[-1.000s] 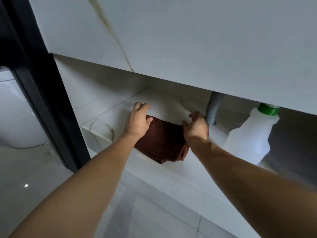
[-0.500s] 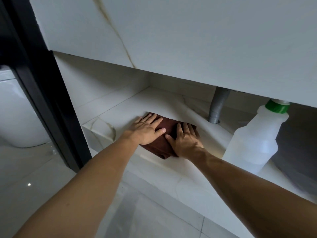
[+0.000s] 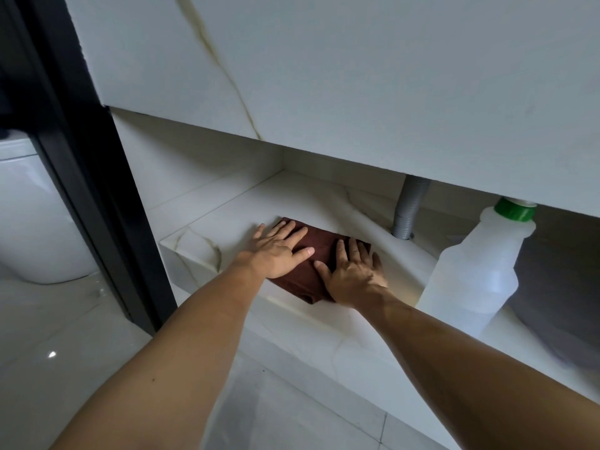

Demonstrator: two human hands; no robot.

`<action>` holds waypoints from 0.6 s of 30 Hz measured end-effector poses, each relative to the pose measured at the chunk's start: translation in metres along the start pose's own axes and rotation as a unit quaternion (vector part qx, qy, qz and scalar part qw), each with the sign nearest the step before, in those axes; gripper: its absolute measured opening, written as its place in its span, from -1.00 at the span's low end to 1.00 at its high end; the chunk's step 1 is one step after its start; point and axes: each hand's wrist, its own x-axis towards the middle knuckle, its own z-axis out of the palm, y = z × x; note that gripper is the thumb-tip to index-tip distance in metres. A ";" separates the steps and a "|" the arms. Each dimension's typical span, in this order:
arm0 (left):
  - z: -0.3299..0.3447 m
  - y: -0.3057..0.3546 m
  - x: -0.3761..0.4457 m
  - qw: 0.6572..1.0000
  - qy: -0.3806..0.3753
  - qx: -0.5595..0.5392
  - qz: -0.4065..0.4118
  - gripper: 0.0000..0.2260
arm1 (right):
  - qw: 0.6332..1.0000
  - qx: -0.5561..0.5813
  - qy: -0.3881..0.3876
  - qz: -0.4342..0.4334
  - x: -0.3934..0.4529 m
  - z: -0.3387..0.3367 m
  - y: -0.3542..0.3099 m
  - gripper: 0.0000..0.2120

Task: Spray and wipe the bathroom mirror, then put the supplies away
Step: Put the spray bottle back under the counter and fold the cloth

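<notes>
Marble shelf (image 3: 201, 251) — glossy tiled floor (image 3: 48, 336)

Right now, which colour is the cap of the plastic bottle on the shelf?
The cap is green, on a translucent white bottle; the head view shows it.

Low slab (image 3: 357, 92) overhead, pipe (image 3: 407, 211) behind; bottle (image 3: 477, 271) blocks right

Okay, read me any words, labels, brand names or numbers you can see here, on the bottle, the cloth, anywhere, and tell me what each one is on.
None can be read.
White bottle with green cap: no label or print shows on the side in view.
Brown cloth under the left hand and right hand: no tag or lettering visible.
Marble shelf and panel above: only veining, no signs.
</notes>
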 end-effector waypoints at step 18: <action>-0.005 0.002 -0.005 1.000 -0.021 -0.019 -0.014 -0.44 | 1.000 0.006 -0.019 -0.016 -0.002 -0.006 0.004 -0.23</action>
